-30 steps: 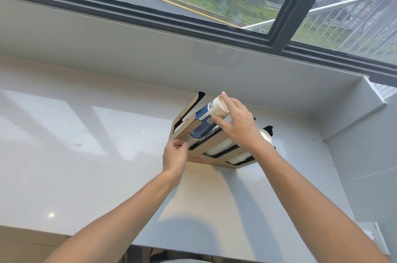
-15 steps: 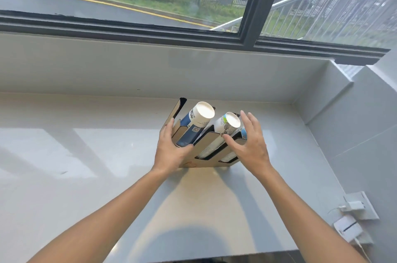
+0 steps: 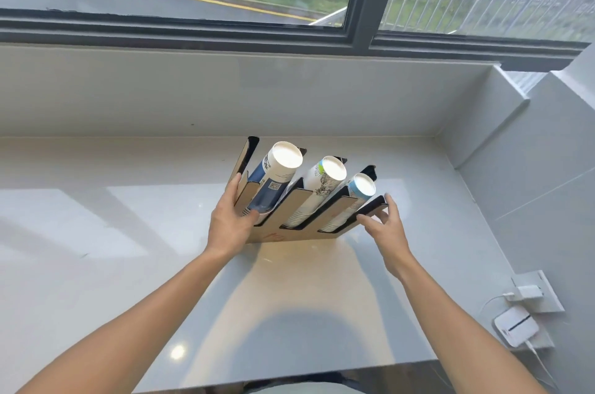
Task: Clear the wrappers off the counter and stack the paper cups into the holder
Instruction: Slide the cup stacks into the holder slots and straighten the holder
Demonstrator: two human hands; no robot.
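A tan and black cup holder [image 3: 289, 231] with three slots lies tilted on the pale counter [image 3: 128, 265] near the back wall. Three stacks of paper cups fill its slots: a blue and white stack [image 3: 273, 174] on the left, a white printed stack [image 3: 322, 181] in the middle, a light blue stack [image 3: 357, 189] on the right. My left hand [image 3: 230, 223] grips the holder's left end, thumb on its front face. My right hand [image 3: 384, 226] has its fingers spread, the fingertips at the holder's right edge. No wrappers show on the counter.
A raised ledge and a dark-framed window [image 3: 360, 7] run behind the counter. A tiled wall [image 3: 531, 184] closes the right side. Low on that wall sit a socket with a white plug [image 3: 528, 292] and a small white device [image 3: 516, 329] with a cable.
The camera has come closer and lower. My right hand slid off the holder's right end and opened. The holder with its cup stacks stands a little more square to me.
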